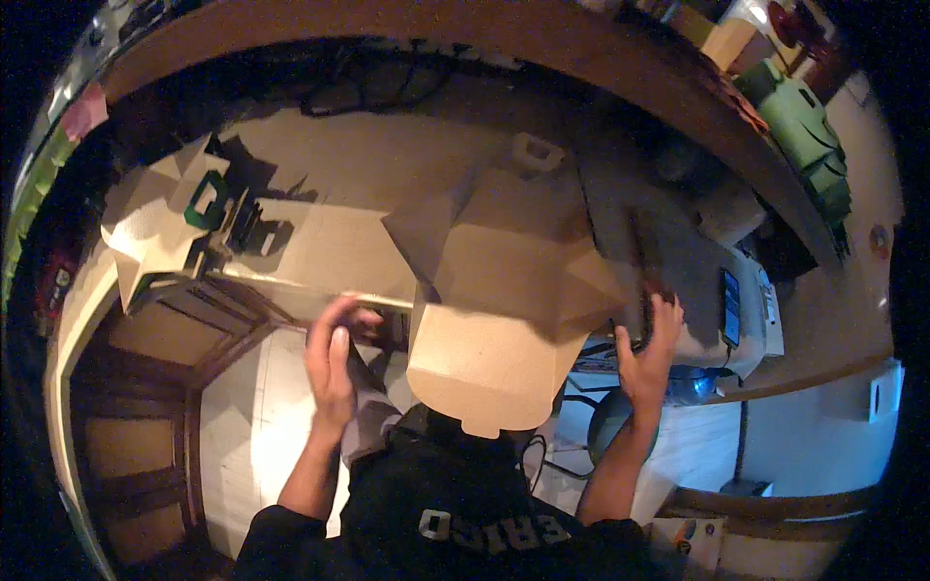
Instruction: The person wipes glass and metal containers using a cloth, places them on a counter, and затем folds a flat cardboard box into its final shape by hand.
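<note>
An unfolded cardboard box (pixel 501 269) lies before me, with its side flaps spread and its rounded, tabbed flap hanging over the counter's near edge. My left hand (pixel 338 363) is raised left of the box, fingers curved and apart, holding nothing. On the other side, my right hand (pixel 650 348) is spread in the air, thumb apart from the fingers and nothing in it. Neither hand touches the cardboard. A second, partly folded box (pixel 156 225), with a green-edged cut-out, stands at the counter's left end.
A phone (pixel 731 306) with a lit screen lies on the counter (pixel 334 232) at the right. Green folded cartons (pixel 799 131) sit on the shelf (pixel 567 36) above. Dark cables (pixel 370 94) run along the back. A round stool (pixel 617 421) stands below, by my right forearm.
</note>
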`<action>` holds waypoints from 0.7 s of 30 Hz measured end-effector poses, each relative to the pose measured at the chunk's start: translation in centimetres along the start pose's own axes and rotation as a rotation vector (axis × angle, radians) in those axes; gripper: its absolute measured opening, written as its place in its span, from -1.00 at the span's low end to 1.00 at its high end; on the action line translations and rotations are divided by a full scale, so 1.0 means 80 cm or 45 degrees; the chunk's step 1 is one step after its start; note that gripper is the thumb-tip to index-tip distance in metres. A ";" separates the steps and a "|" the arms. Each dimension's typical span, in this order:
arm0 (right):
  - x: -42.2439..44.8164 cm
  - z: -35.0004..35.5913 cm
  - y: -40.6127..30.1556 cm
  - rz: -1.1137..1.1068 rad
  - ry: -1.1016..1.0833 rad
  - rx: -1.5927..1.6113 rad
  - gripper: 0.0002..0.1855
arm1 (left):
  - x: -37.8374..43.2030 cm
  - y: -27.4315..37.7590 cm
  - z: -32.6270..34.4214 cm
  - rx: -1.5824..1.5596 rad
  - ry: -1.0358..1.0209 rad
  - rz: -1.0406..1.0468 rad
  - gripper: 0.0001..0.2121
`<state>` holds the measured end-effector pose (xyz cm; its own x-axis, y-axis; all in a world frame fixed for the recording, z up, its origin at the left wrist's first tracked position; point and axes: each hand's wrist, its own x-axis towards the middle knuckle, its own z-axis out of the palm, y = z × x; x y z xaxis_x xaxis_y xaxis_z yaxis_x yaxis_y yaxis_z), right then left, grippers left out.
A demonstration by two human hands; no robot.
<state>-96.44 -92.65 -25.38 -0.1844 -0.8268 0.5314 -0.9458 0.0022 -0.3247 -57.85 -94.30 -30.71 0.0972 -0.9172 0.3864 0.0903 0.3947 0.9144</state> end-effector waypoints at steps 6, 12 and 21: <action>0.003 0.047 0.033 -0.063 -0.142 0.096 -0.41 | 0.140 -0.071 -0.082 1.097 -0.573 -0.161 -0.44; -0.005 0.006 -0.055 -0.120 0.078 0.421 -0.73 | 0.138 -0.046 -0.066 1.148 -0.134 0.429 -0.48; -0.004 -0.058 -0.064 -0.560 0.097 1.004 -0.65 | -0.018 0.041 0.013 0.717 0.280 0.358 -0.47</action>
<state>-92.80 -89.81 -20.22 0.1065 -0.6226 0.7752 -0.4825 -0.7141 -0.5073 -58.74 -91.74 -28.15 0.2465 -0.7276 0.6403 -0.4935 0.4744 0.7290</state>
